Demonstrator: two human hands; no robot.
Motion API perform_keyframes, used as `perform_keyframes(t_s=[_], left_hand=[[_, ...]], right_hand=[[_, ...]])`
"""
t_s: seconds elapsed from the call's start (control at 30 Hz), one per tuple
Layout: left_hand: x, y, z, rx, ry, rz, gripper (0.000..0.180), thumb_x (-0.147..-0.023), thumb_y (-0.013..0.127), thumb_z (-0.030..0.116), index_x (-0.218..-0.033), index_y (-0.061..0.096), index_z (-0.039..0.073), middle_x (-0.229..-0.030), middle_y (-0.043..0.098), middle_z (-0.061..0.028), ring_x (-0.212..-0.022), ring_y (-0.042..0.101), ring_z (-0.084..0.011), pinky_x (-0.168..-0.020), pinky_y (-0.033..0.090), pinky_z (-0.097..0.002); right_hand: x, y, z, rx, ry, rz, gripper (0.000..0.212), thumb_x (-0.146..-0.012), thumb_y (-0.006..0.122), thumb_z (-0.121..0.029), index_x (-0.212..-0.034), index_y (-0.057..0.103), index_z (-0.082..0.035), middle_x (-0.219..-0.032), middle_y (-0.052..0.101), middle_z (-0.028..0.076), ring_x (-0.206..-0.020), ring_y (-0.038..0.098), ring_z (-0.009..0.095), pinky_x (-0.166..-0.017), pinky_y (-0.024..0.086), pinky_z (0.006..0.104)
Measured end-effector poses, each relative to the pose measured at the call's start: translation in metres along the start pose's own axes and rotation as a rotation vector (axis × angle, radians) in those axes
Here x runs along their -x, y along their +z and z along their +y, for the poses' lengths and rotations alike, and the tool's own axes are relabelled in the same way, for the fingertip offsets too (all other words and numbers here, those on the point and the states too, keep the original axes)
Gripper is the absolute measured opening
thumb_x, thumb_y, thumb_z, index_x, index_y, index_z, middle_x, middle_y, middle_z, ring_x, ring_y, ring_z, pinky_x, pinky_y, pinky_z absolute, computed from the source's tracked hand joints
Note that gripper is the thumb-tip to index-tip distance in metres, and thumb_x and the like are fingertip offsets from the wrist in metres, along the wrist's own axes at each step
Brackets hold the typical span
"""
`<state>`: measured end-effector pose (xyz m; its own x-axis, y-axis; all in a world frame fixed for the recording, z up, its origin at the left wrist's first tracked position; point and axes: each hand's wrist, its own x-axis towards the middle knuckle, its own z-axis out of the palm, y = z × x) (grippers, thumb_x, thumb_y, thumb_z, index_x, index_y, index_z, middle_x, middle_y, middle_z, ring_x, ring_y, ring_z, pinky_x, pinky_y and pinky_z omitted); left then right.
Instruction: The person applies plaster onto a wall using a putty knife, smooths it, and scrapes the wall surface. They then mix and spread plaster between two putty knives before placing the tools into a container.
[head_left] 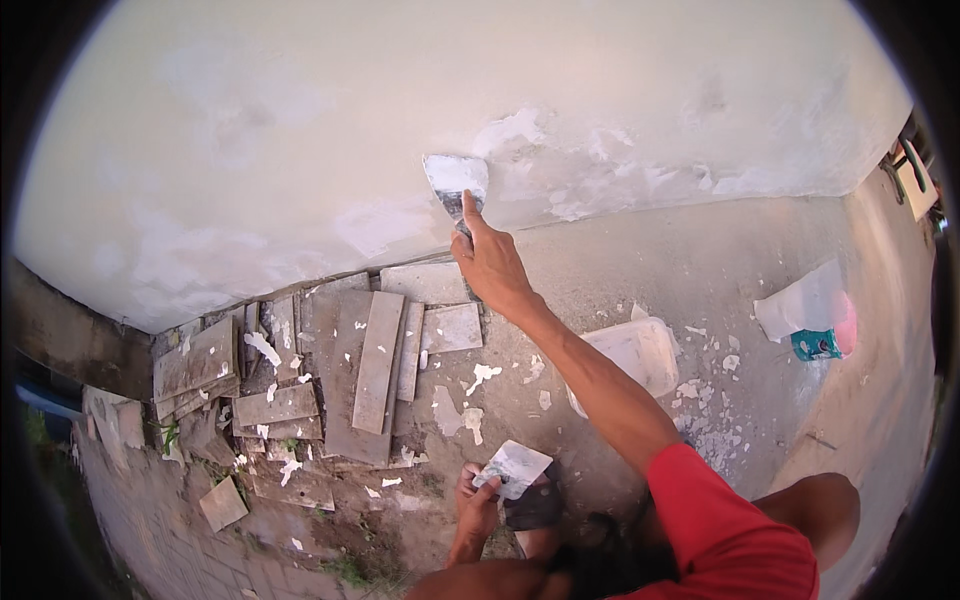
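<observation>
My right hand (492, 262) is closed round the handle of a putty knife (457, 178), its index finger stretched along the blade. White filler coats the blade, which is at the pale wall (300, 130); whether it touches the surface I cannot tell. To the right of the blade the wall shows rough, peeling white patches. Low down near my knees, my left hand (477, 498) pinches a flat, whitish square plate (516, 468) smeared with grey and white.
Loose tiles and boards (375, 360) lie stacked at the wall's foot on the left, strewn with paint flakes. A white plastic tub (632, 355) sits partly behind my right forearm. Farther right a white bag (800, 300) lies beside a teal and pink package (825, 342).
</observation>
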<state>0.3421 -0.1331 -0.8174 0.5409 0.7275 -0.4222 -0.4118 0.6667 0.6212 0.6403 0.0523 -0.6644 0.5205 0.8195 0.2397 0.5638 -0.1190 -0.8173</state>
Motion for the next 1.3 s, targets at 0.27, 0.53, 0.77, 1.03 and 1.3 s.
perform_keyframes(t_s=[0.27,0.53,0.77,1.03,1.3], left_hand=[[-0.005,0.032,0.007,0.077,-0.004,0.013,0.027,-0.085,0.067,-0.001,-0.103,0.051,0.010,-0.096,0.064,-0.0048,-0.089,0.065,-0.0170,-0.083,0.054,-0.0330],[-0.021,0.056,0.013,0.035,-0.058,-0.006,0.029,-0.088,0.066,0.001,-0.113,0.052,0.006,-0.105,0.065,-0.0072,-0.096,0.066,-0.0183,-0.087,0.055,-0.0354],[-0.032,0.098,0.022,0.012,-0.123,-0.084,0.026,-0.093,0.062,0.003,-0.116,0.049,0.005,-0.099,0.065,-0.0078,-0.090,0.067,-0.0172,-0.079,0.058,-0.0344],[-0.061,0.169,0.034,-0.346,-0.064,-0.139,0.030,-0.092,0.065,0.006,-0.118,0.050,0.005,-0.100,0.066,-0.0056,-0.080,0.067,-0.0122,-0.067,0.057,-0.0273],[-0.082,0.218,0.010,-0.318,-0.151,-0.183,0.030,-0.093,0.065,0.009,-0.119,0.050,0.003,-0.098,0.066,-0.0047,-0.087,0.066,-0.0115,-0.076,0.057,-0.0279]], right_hand=[[-0.010,-0.057,-0.005,0.070,0.047,-0.006,0.069,-0.094,0.051,-0.019,-0.150,0.022,0.009,-0.072,0.064,0.023,-0.067,0.064,0.029,-0.070,0.049,0.0431],[0.030,-0.208,-0.034,0.557,0.030,-0.646,0.059,-0.097,0.050,-0.027,-0.145,0.037,0.004,-0.102,0.066,0.027,-0.097,0.066,0.034,-0.089,0.048,0.0470],[0.103,-0.338,-0.016,0.781,0.076,-0.605,0.049,-0.097,0.052,-0.024,-0.137,0.046,0.005,-0.102,0.067,0.026,-0.104,0.063,0.038,-0.089,0.049,0.0475],[0.232,-0.316,0.072,-0.235,0.512,-0.287,0.044,-0.096,0.056,-0.021,-0.132,0.055,0.004,-0.082,0.065,0.007,-0.073,0.059,0.012,-0.061,0.047,0.0272],[0.273,-0.251,0.124,-0.740,0.481,-0.160,0.032,-0.098,0.057,-0.019,-0.119,0.063,0.004,-0.083,0.064,0.006,-0.069,0.054,0.008,-0.062,0.044,0.0240]])
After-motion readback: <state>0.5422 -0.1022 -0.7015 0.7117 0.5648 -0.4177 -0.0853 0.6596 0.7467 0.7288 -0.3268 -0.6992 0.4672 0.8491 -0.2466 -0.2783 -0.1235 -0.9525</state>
